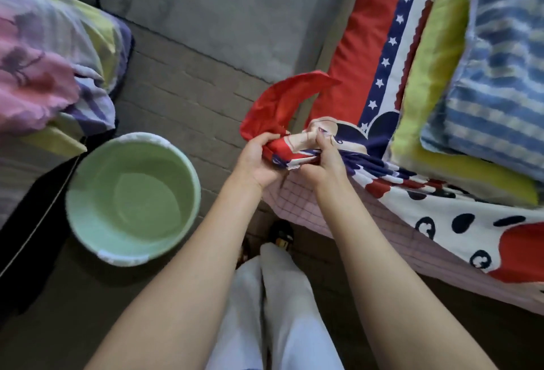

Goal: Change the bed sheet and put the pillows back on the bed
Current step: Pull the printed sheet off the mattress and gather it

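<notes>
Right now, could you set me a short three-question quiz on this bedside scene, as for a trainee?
1. True or false: both hands grip the bunched corner of the red, white and navy patterned bed sheet.
2. What stands on the floor to the person's left? A) pale green round plastic basin B) wooden stool C) blue bucket
3. Fill in: the blue-and-white striped pillow lies on a ___ pillow.

Key: 1 true: left hand, right hand. 2 A. 3 yellow-green.

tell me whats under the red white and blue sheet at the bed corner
A pink checked mattress cover shows beneath the red, white and blue patterned sheet; whatever lies below it is hidden.
</notes>
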